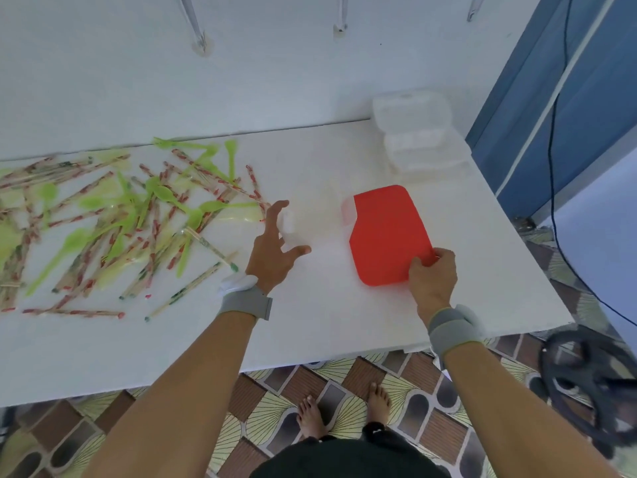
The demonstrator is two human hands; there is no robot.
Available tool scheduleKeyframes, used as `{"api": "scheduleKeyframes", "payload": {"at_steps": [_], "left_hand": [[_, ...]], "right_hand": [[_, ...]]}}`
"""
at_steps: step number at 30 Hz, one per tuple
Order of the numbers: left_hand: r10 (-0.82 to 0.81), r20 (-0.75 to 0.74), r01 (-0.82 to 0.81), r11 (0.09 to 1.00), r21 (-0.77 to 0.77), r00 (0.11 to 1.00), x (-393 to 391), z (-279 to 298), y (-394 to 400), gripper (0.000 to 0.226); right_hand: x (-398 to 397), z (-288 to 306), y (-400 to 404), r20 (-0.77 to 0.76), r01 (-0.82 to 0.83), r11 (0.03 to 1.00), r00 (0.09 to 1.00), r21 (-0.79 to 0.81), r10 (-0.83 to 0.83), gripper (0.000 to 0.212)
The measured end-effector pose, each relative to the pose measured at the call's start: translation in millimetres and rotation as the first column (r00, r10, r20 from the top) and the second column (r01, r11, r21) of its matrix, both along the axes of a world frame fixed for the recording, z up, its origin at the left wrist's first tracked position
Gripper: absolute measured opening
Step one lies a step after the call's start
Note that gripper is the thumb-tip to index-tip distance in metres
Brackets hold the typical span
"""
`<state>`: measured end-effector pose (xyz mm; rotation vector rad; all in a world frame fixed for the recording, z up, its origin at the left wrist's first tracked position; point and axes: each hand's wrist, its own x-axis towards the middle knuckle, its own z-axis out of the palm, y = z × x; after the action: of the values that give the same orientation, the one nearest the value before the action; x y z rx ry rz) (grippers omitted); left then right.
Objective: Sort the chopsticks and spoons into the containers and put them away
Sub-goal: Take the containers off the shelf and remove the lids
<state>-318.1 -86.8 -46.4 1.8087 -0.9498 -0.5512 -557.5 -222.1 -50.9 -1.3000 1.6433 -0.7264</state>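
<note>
White tabletop (pixel 327 305) holds the scattered chopsticks (pixel 86 215) and green spoons (pixel 162 193) just left of the spread, empty left hand (pixel 275 246) (nearer them), while the right hand (pixel 432 274) pinches the red lid (pixel 386 232).

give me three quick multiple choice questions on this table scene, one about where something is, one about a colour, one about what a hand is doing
1. Where does the heap of chopsticks and spoons lie?
A. left part of the table
B. on the floor
C. inside the clear containers

2. What colour is the lid?
A. blue
B. red
C. black

3. What is the right hand doing?
A. lying flat on the table
B. holding a spoon
C. pinching the lid's near edge

Answers: 1 A, the heap spreads over the table left of both hands. 2 B, it is plain red. 3 C, thumb and fingers close on the lid's near corner.
</note>
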Motion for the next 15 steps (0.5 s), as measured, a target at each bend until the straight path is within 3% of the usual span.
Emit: {"api": "scheduleKeyframes", "payload": {"at_steps": [7,11,15], "left_hand": [[-0.002,0.006,0.002,1.0,0.008,1.0,-1.7,-0.4,5.9,0.087],[0.005,-0.018,-0.004,0.999,0.032,1.0,-2.8,-1.4,6.9,0.094],[0.017,-0.052,-0.015,0.999,0.029,0.999,-1.0,-0.9,8.1,0.116]], "right_hand": [[0.6,-9.3,-8.0,-0.348,-0.129,0.99,0.927,0.055,0.14,0.055],[0.8,-11.2,-6.8,-0.4,-0.133,0.99,0.906,0.049,0.142,0.059],[16.5,2.0,0.5,-0.328,-0.227,0.958,0.931,-0.177,0.16,0.045]]}}
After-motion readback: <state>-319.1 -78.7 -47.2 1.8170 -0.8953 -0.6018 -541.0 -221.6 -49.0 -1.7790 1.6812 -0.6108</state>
